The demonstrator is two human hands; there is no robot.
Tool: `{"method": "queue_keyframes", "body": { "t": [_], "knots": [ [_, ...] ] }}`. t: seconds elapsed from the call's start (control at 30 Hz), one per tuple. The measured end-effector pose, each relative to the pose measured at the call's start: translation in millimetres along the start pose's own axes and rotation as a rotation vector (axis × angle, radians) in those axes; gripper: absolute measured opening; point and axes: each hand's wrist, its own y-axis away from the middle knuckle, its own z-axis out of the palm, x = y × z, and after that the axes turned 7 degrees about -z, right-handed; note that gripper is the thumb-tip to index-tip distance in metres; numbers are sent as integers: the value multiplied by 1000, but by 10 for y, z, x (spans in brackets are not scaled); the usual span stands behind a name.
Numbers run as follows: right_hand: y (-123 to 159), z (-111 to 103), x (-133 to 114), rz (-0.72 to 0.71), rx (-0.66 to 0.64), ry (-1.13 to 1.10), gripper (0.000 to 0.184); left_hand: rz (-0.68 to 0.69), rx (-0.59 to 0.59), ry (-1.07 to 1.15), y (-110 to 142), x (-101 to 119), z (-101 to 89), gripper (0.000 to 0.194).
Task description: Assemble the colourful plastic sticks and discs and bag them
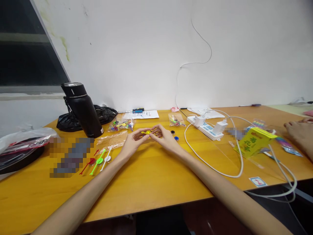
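Observation:
Just above the table, a yellow arrow spinner [147, 132] is held between my two hands. My left hand [134, 141] pinches its left side, and my right hand [163, 136] has fingers and thumb closed at its right side. Fingers cover part of the spinner. To the left of my left forearm lie three more arrow spinners side by side: a red one [92, 161], a green one [99, 161] and a white one [108, 159]. Beside my right hand sit a small black round piece [172, 132] and a blue one [176, 138].
A black bottle [84, 111] stands at the left back. Bags of coloured parts [121, 124] lie behind my hands. At right are a power strip [205, 128] with looping white cables, a yellow box [255, 142] and another person's hand [299, 132].

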Motion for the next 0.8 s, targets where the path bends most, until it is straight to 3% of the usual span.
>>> {"method": "queue_keyframes", "body": {
  "t": [0.2, 0.47, 0.8],
  "knots": [
    [2, 11, -17, 3, 0, 18, 42, -40, -3, 50, -7, -27, 17, 45],
    [29, 5, -51, -20, -206, -141, 40, -66, -66, 75, 31, 14, 46, 40],
    [44, 30, -107, 25, -152, -133, 29, -127, -79, 131, 31, -12, 66, 46]
  ]
}}
